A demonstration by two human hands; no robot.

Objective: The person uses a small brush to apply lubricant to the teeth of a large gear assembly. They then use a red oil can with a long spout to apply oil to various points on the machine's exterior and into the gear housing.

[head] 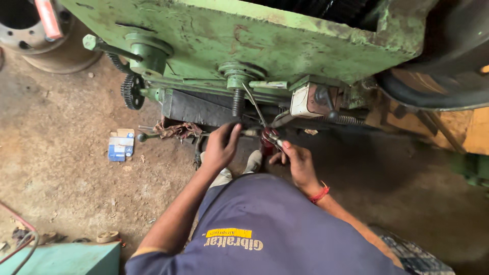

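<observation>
The left hand [220,148] is closed around a dark metal rod [243,132] under the worn green steel machine [244,40]. At three o'clock, the right hand [298,164] pinches a small red part [267,138]. A blue-and-white cardboard box [120,145] lies at nine o'clock, contents unclear.

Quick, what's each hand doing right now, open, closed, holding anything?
Left hand: closed around a dark part under the worn green metal machine; what it grips cannot be told.
Right hand: fingers pinched on a small red and silver tool.
</observation>
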